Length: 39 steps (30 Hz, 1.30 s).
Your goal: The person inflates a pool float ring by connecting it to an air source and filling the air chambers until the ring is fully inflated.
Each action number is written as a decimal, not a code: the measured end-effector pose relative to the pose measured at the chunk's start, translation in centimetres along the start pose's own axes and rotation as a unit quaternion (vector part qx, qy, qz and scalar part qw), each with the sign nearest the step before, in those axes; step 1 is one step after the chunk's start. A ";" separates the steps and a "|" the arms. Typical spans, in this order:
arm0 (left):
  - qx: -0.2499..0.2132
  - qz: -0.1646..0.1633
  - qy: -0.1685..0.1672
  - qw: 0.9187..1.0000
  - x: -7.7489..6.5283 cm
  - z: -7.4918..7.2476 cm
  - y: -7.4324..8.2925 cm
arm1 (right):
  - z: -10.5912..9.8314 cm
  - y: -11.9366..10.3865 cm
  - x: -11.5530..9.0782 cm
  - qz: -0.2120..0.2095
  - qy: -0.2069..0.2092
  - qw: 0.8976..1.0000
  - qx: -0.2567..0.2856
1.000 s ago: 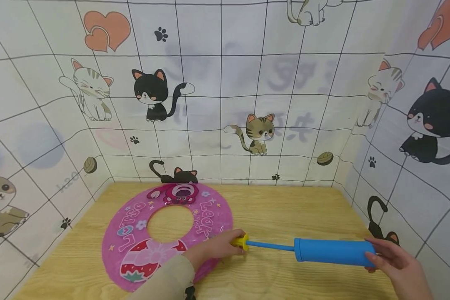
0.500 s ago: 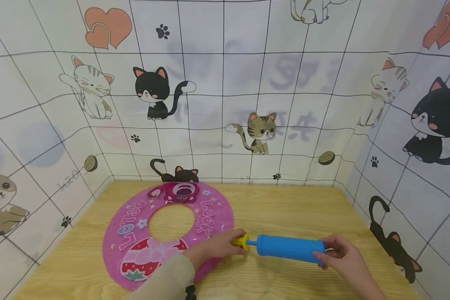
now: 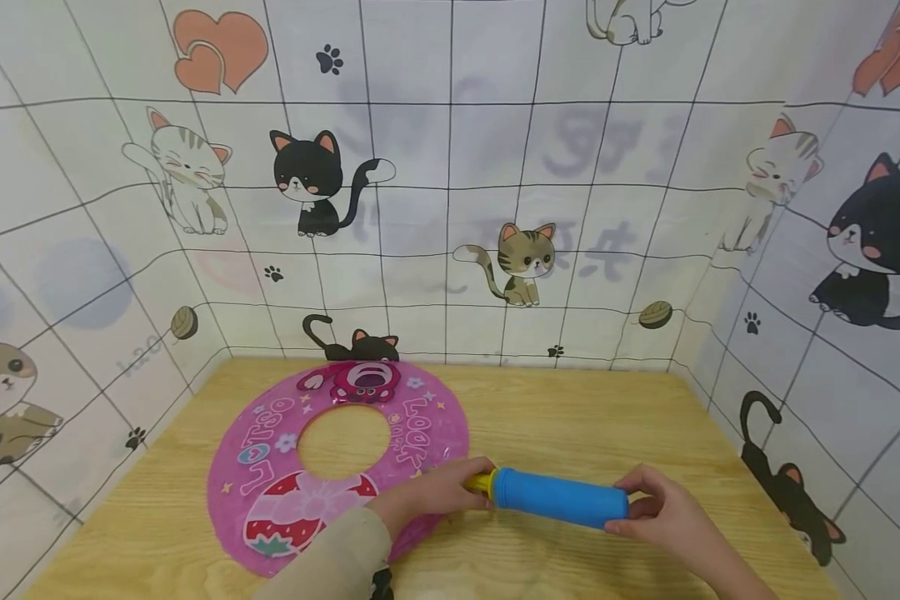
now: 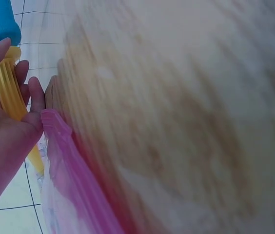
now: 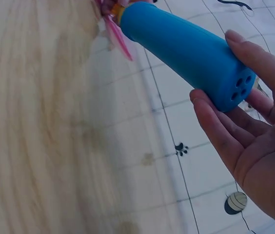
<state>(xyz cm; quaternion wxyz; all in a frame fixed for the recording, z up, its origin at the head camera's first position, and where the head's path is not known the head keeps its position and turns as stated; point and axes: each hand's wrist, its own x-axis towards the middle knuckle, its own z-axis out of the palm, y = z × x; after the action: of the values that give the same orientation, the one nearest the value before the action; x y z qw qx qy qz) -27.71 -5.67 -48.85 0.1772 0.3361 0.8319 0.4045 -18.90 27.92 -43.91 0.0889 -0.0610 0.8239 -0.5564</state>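
A blue hand pump (image 3: 558, 497) with a yellow end piece (image 4: 9, 90) lies between my two hands, slightly tilted down to the right. My left hand (image 3: 450, 487) holds the yellow end, fingers curled about it, right over the ring's near edge. With thumb and fingers my right hand (image 3: 663, 517) grips the far end of the blue barrel (image 5: 191, 53), whose end face shows several small holes. The blue barrel now meets the yellow piece, and the thin rod is hidden inside. Under my left forearm a pink swim ring (image 3: 228, 467) lies flat, printed with a bear and strawberries.
The wooden tabletop (image 3: 570, 408) carries the ring on its left half. White sheets with black grid lines and cartoon cats form a back wall (image 3: 420, 167) and side walls around the table.
My right hand has moved left with the blue barrel, sliding it over the rod up to the yellow end. My left hand has stayed in place on the yellow piece.
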 end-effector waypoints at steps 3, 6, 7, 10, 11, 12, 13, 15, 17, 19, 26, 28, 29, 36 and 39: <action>-0.004 -0.004 -0.002 1.000 0.1 0.0 0.1 | -1.4 0.0 -0.6 -0.006 -0.005 1.000 -0.019; -0.005 -0.010 -0.003 1.000 0.2 0.0 0.2 | -3.1 0.2 -1.3 -0.011 -0.022 0.999 -0.025; -0.004 -0.010 -0.002 1.000 0.2 0.0 0.2 | -3.7 0.3 -1.5 -0.017 -0.028 0.999 -0.028; -0.003 -0.010 0.002 1.000 0.3 0.1 0.1 | -5.3 0.5 -2.1 -0.013 -0.034 0.999 -0.038; -0.002 -0.010 0.004 1.000 0.3 0.0 0.1 | -5.9 0.5 -2.4 -0.013 -0.034 0.998 -0.047; -0.003 -0.011 0.005 1.000 0.3 0.0 0.1 | -6.4 0.5 -2.6 -0.010 -0.030 0.998 -0.058; -0.005 -0.013 0.006 1.000 0.3 0.0 0.1 | -6.8 0.5 -2.9 -0.005 -0.022 0.997 -0.072; -0.010 -0.022 0.008 1.000 0.3 -0.1 0.0 | -7.7 0.5 -3.4 0.003 -0.009 0.996 -0.092; -0.012 -0.031 0.010 0.999 0.3 -0.1 0.1 | -8.3 0.5 -3.8 0.015 0.006 0.994 -0.107; -0.018 -0.041 0.010 0.999 0.2 -0.2 0.2 | -8.7 0.5 -4.2 0.025 0.021 0.994 -0.106; -0.038 -0.053 0.013 0.998 -0.2 -0.5 0.4 | -8.9 0.8 -4.7 0.008 0.069 0.992 -0.108; -0.039 -0.050 0.014 0.998 -0.2 -0.5 0.5 | -8.5 0.7 -4.5 -0.002 0.081 0.990 -0.111; -0.039 -0.050 0.014 0.998 -0.2 -0.5 0.5 | -8.2 0.6 -4.3 -0.013 0.081 0.990 -0.113; -0.031 -0.059 0.011 0.998 -0.2 -0.4 0.7 | -4.4 0.2 -2.3 -0.034 0.071 0.993 -0.083; -0.029 -0.051 0.006 0.998 0.0 -0.3 0.7 | -2.7 0.3 -1.6 -0.038 0.072 0.995 -0.060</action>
<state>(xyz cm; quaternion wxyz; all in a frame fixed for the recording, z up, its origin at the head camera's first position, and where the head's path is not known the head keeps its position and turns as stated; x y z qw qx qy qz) -27.57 -5.56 -48.05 0.2023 0.2852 0.8367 0.4214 -17.89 30.83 -43.10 0.0047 -0.0575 0.8571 -0.5119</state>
